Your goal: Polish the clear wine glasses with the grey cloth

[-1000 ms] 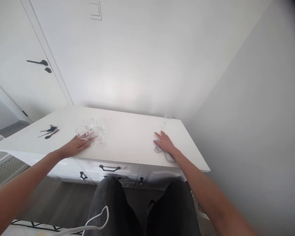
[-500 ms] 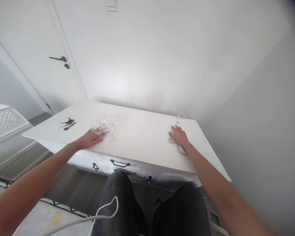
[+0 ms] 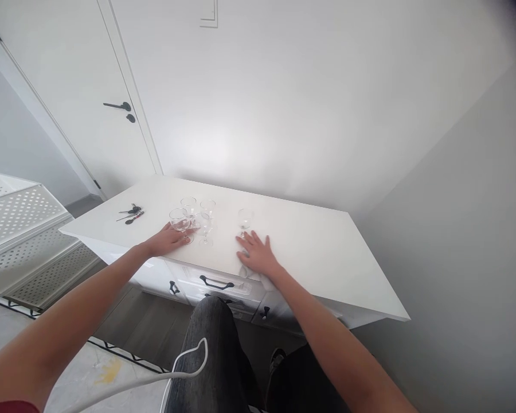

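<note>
My left hand (image 3: 171, 239) lies flat near the counter's front edge, its fingers stretched out to the feet of several clear stemmed glasses (image 3: 179, 218) standing close together. Glass overlaps the fingertips, so I cannot tell whether they touch a stem. My right hand (image 3: 258, 252) rests palm down further right, fingers spread. Under its palm and wrist, a light cloth (image 3: 264, 281) partly shows near the front edge. Just beyond the right fingertips stands one more stemmed glass (image 3: 245, 218), its foot close to or under the fingers.
A bunch of keys (image 3: 133, 212) lies on the left of the white counter (image 3: 318, 246). Black-handled drawers (image 3: 217, 283) are below it. White perforated baskets (image 3: 26, 209) stand at left, and a white cable (image 3: 184, 376) crosses my leg. A wall rises behind the counter.
My right hand has slid left across the counter, and the cloth and the single glass have moved with it towards the grouped glasses. My left hand stays beside the group. The view has shifted slightly.
</note>
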{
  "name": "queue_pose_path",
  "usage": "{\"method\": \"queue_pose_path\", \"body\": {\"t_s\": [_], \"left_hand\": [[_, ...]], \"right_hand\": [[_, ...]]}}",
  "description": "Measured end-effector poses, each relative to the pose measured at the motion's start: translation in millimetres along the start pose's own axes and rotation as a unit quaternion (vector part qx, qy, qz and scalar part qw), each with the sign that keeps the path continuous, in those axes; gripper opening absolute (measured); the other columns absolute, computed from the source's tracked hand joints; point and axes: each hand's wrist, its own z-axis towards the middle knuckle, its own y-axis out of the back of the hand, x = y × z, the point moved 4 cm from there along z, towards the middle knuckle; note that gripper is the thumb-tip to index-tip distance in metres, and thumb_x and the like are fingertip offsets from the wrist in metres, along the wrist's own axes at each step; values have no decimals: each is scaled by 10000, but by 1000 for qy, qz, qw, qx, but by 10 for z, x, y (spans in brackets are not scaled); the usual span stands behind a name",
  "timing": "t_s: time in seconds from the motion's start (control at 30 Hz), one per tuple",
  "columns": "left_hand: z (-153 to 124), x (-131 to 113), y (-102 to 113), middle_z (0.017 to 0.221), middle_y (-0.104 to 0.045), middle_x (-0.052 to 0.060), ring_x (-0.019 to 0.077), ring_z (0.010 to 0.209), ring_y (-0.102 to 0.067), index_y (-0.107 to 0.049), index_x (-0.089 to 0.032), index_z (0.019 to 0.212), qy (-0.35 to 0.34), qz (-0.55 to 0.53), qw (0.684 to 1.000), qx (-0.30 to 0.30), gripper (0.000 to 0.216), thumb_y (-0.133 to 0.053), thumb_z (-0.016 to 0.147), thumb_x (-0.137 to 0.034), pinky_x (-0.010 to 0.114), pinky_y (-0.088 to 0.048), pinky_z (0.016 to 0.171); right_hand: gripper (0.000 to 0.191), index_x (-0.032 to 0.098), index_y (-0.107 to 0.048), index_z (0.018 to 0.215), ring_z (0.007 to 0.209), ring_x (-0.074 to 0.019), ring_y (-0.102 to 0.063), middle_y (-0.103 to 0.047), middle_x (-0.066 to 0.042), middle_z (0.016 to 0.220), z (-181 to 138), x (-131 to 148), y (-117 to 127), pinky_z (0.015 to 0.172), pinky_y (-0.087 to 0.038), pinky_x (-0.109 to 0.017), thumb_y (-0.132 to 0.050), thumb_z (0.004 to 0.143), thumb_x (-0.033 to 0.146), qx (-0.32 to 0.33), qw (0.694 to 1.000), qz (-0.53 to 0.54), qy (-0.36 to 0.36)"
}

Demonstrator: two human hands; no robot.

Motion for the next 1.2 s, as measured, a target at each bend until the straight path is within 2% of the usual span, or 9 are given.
{"method": "queue_pose_path", "body": {"t_s": [0.1,0.2,0.43,0.63,0.9,1.03,1.1,1.17,1.2], "left_hand": [[-16,-38,15,1681,-335,47,324,1611,-146,-243,-356,1634,11,0,1000,7,674,-233,1033,-660,564,-93,1261],[-16,-39,7,1693,-305,42,321,1612,-144,-246,-359,1634,13,2,1000,4,676,-231,1031,-664,570,-90,1262],[2,38,-42,1695,-307,36,315,1606,-178,-300,-377,1619,2,-16,1000,-16,650,-246,1033,-653,580,-80,1265],[-33,62,-45,1681,-353,48,339,1590,-225,-406,-348,1590,-3,-44,998,-55,672,-312,1010,-674,556,-139,1273],[-226,55,-75,1676,-368,75,345,1585,-228,-483,-302,1557,19,-110,987,-118,708,-457,962,-686,516,-186,1287],[-273,50,-103,1684,-348,86,327,1580,-248,-514,-274,1530,35,-110,983,-139,704,-447,963,-686,507,-192,1290],[-310,66,-133,1687,-341,93,326,1573,-270,-487,-262,1541,62,-99,980,-158,728,-428,961,-698,512,-212,1286],[-368,80,-180,1683,-346,107,332,1565,-291,-448,-245,1558,98,-85,975,-178,751,-403,964,-703,520,-238,1279],[-405,82,-210,1680,-351,118,336,1561,-301,-438,-232,1561,116,-78,972,-189,756,-386,969,-699,522,-253,1274]], "right_hand": [[666,373,-265,1636,1623,-285,-32,-145,27,1740,109,383,-67,1217,58,-724,-300,1018,617,11,999,12,28],[679,369,-258,1640,1621,-290,-20,-138,28,1742,150,549,-77,1218,63,-718,-295,1015,633,21,999,13,33],[695,360,-256,1641,1617,-323,-9,-117,18,1746,189,612,-83,1195,76,-751,-310,1006,638,30,999,23,31],[654,401,-297,1622,1612,-359,3,-87,9,1754,233,680,-65,1189,71,-745,-329,1011,634,31,998,31,35],[607,413,-323,1611,1620,-311,-39,-90,-63,1755,163,636,-43,1229,37,-656,-368,1034,595,8,998,52,44],[633,324,-363,1612,1616,-271,-117,-188,-93,1736,38,490,-84,1280,-44,-522,-442,1019,532,-28,993,95,60],[632,264,-429,1583,1586,-249,-232,-314,-101,1694,-41,312,-73,1286,-118,-465,-504,989,468,-64,983,159,62],[504,236,-655,1374,1461,-246,-441,-542,-91,1546,-126,26,1,1247,-262,-417,-617,894,384,-136,950,278,40],[373,231,-752,1165,1335,-254,-551,-667,-79,1387,-177,-167,59,1201,-344,-403,-685,817,347,-190,916,354,9]]}}
